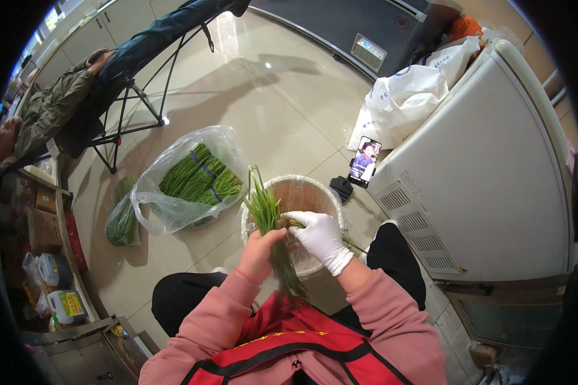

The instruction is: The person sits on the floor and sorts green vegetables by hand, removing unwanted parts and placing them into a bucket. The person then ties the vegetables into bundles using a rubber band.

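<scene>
My bare left hand (261, 252) is closed around a loose bunch of long green stalks, likely garlic chives (265, 207), held over a round bin (339, 204) lined with clear plastic. The pale ends point away from me and the dark leafy tips hang towards my red apron (289, 332). In a white glove, my right hand (318, 238) pinches a few green pieces between thumb and fingers, just right of the bunch. A clear plastic bag (147, 219) to the left holds several bundles of the stalks (195, 175) tied with blue-purple bands.
A smaller bag of greens (123, 226) lies beside the big one. A phone (364, 161) stands on a holder near a white appliance (481, 159) and white sacks (404, 91). Another person (58, 106) reclines on a folding cot at upper left. Shelves with jugs (67, 306) line the left.
</scene>
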The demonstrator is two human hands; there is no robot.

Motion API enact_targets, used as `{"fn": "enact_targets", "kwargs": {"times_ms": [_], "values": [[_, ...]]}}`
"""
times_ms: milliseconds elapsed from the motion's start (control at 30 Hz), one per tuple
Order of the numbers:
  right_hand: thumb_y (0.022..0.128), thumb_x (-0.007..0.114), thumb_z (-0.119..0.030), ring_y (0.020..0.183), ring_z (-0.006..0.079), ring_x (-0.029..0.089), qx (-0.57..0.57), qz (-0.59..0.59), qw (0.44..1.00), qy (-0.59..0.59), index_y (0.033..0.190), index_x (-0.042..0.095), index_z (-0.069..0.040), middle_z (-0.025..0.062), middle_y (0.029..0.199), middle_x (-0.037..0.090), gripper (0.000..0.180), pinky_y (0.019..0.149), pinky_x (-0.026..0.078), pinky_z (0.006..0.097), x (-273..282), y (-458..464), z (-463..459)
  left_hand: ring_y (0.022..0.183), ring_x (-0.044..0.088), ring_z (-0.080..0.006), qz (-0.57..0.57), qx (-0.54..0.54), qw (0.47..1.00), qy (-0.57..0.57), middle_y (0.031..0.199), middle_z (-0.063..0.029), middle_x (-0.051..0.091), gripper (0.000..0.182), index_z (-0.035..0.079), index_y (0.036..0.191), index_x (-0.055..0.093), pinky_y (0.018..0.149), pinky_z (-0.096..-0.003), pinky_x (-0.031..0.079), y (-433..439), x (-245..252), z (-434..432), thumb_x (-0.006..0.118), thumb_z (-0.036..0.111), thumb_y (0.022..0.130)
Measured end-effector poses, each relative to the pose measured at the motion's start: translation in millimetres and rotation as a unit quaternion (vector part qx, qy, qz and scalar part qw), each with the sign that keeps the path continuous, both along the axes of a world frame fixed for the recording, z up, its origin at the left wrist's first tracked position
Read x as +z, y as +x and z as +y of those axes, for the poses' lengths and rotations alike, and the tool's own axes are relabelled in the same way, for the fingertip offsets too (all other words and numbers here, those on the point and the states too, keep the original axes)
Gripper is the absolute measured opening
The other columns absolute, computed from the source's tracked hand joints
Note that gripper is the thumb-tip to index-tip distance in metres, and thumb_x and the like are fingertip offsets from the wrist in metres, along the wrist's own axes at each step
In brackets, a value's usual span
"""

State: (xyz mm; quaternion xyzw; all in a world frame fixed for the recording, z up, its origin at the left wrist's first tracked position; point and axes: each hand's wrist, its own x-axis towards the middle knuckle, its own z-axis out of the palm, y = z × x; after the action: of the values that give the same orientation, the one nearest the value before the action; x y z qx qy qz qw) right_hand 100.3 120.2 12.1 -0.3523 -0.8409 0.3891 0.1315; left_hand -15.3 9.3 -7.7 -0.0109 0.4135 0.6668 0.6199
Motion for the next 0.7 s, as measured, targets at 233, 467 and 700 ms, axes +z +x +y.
{"fn": "enact_targets", "kwargs": {"times_ms": [233,467,700], "values": [[0.080,0.066,-0.022,0.075,0.0288,0.065,-0.041,0.043,0.997,0.048,0.090,0.071,-0.013,0.0101,0.083,0.068,0.015,0.065,0.051,0.0374,-2.2,7.4,17.3,0.101,0.060,-0.0259,0.007,0.027,1.000,0.007,0.117,-0.0129,0.057,0.037,0.001,0.124,0.049,0.084,-0.0413,0.053,-5.8,-2.8,0.9,0.057,0.009,0.089],[0.079,0.069,-0.023,0.066,0.0253,0.066,-0.124,-0.019,0.992,0.021,0.087,0.071,-0.006,0.0124,0.073,0.067,0.019,0.060,0.049,0.0331,-11.7,12.9,31.7,0.101,0.061,-0.0210,0.124,0.061,0.990,-0.037,0.108,-0.0132,0.064,0.024,-0.001,0.110,0.060,0.087,-0.0380,0.050,-8.0,-15.9,-3.0,0.057,0.011,0.090],[0.079,0.066,-0.021,0.081,0.0295,0.066,-0.107,-0.018,0.993,0.052,0.103,0.069,-0.010,0.0147,0.095,0.068,0.028,0.071,0.051,0.0366,-20.2,16.8,38.1,0.102,0.061,-0.0225,0.138,0.045,0.989,0.016,0.105,-0.0162,0.067,0.023,-0.003,0.106,0.060,0.094,-0.0352,0.043,-4.0,-7.1,-2.8,0.058,0.012,0.089]]}}
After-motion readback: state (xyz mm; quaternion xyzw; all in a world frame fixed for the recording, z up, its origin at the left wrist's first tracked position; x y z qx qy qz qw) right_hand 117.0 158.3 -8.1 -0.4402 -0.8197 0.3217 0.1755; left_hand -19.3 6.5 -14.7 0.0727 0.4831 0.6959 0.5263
